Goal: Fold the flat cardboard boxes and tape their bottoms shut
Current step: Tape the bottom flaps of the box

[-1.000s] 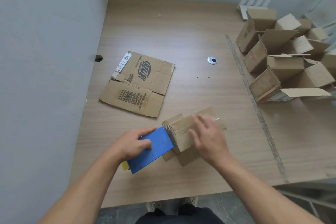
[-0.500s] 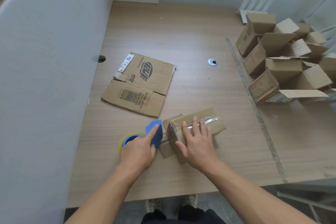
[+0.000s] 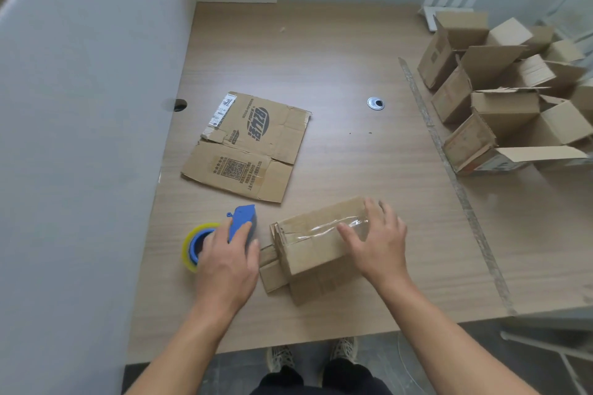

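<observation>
A small folded cardboard box (image 3: 308, 250) lies bottom-up near the table's front edge, a strip of clear tape along its seam. My right hand (image 3: 377, 244) presses flat on the taped right end, fingers spread. My left hand (image 3: 229, 261) holds the blue tape dispenser (image 3: 242, 223) with its yellow-edged roll, set down on the table just left of the box. A flat printed cardboard box (image 3: 247, 144) lies farther back on the left.
A pile of several folded boxes (image 3: 500, 99) fills the right side of the table. A grey partition wall (image 3: 80, 138) runs along the left. A metal cable grommet (image 3: 375, 103) sits mid-table. The wooden table (image 3: 337, 51) stretches back beyond it.
My left hand has drawn the dispenser left, away from the box, and lowered it to the table. My right hand has slid right along the tape strip.
</observation>
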A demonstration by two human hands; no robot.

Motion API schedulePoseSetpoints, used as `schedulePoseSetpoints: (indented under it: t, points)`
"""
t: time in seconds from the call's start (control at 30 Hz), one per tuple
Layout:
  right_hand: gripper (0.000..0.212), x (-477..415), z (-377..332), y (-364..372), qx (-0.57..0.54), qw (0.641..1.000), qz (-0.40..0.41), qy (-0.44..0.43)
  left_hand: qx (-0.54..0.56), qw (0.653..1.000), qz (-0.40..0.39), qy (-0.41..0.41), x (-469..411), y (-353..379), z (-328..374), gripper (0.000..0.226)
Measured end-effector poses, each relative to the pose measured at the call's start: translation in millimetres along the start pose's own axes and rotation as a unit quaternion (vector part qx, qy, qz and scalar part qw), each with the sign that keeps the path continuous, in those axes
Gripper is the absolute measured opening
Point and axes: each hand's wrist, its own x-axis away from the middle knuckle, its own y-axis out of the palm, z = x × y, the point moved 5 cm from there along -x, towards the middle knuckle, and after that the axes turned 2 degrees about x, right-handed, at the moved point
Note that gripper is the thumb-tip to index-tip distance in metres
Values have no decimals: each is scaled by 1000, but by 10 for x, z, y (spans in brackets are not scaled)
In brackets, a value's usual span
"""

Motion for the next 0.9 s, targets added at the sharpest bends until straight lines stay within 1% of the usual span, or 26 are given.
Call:
schedulePoseSetpoints:
  t: [0.03,0.07,0.1,0.13,0.17,0.23,0.37,0.43,0.5,0.57,0.63,0.7,0.77,0.83,0.87,0.9]
  points:
    - [83,-43,87,33,-12,998,-47,48,92,994,-39,-36,57,-16,125,36]
    - [90,-56,134,77,-32,992,-90,86,172,979,-78,-73,107,31,228,35]
    - [91,-45,154,133,-46,986,-118,111,216,965,-116,-97,141,112,324,35]
    - [89,-20,151,187,-47,982,-132,125,231,958,-137,-104,151,200,401,40]
    - [86,12,141,237,-41,980,-139,137,234,954,-148,-116,146,290,439,50]
    - [85,58,128,309,-45,975,-139,166,231,954,-126,-145,96,417,473,70]
    - [94,83,73,408,-67,966,-116,222,187,968,-73,-151,-35,483,514,77]
    - [90,69,30,423,-81,964,-97,233,134,977,-71,-150,-116,465,536,76]
    - [80,43,22,420,-96,965,-81,232,90,981,-81,-153,-195,455,549,68]
    - [64,21,51,412,-109,968,-61,216,89,980,-75,-158,-227,447,545,54]
    - [48,28,93,409,-125,972,-39,195,98,982,-53,-149,-239,445,511,38]
    - [37,46,127,393,-134,977,-23,166,107,985,-29,-135,-254,422,456,27]
    - [35,34,178,366,-144,978,-13,151,111,985,-23,-130,-280,407,425,26]
    - [35,1,196,339,-145,976,-20,161,113,984,-34,-134,-289,398,454,29]
    - [36,-15,184,340,-143,974,-30,175,113,983,-47,-137,-282,405,488,34]
    - [41,-32,155,356,-135,971,-45,191,105,983,-61,-139,-271,415,530,46]
